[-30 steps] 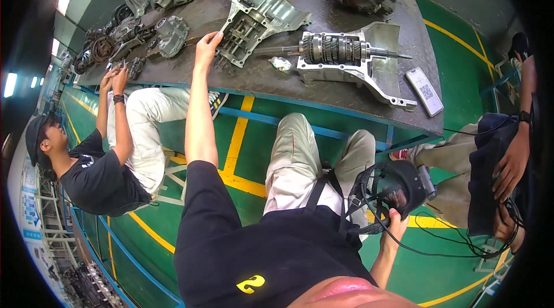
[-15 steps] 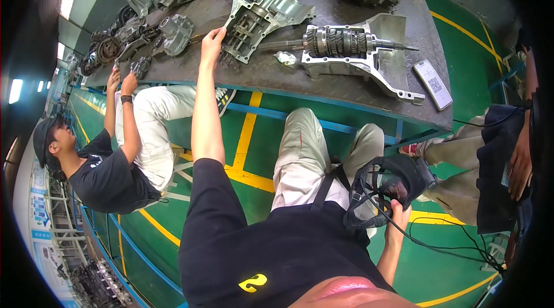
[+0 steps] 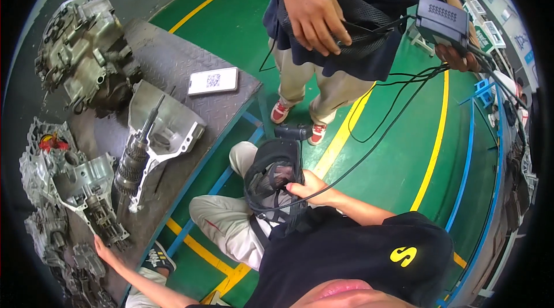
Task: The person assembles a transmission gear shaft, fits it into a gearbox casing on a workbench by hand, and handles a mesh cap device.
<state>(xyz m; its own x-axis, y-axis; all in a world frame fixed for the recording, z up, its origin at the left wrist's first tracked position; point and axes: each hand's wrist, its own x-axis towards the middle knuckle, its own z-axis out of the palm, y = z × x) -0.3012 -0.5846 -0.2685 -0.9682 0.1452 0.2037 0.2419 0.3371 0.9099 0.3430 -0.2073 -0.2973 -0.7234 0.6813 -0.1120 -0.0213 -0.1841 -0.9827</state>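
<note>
My left hand [image 3: 103, 250] reaches to the lower edge of an open gearbox housing half [image 3: 64, 178], its fingers closed at the rim. Shafts and forks sit inside that housing. In my right hand [image 3: 311, 188] is a black mesh cap [image 3: 259, 192], held by its edge over my lap. A small dark box [image 3: 293, 131] is fixed to the cap's far side, and a thin black cable runs from it. Beside the first housing lies another gearbox housing half [image 3: 167, 129], with a gear shaft [image 3: 133, 164] resting in it.
A white phone [image 3: 213, 81] lies near the corner of the steel-topped bench [image 3: 156, 48]. A large gearbox [image 3: 86, 54] stands on the bench's far side. Across from me, a person [image 3: 346, 48] holds a grey box [image 3: 441, 19] with dangling cables [image 3: 404, 89]. Blue rails [image 3: 490, 187] stand to the right.
My view has turned right, bringing the standing person into the middle and shifting the bench left. My left hand stays at the housing edge; my right hand still holds the cap.
</note>
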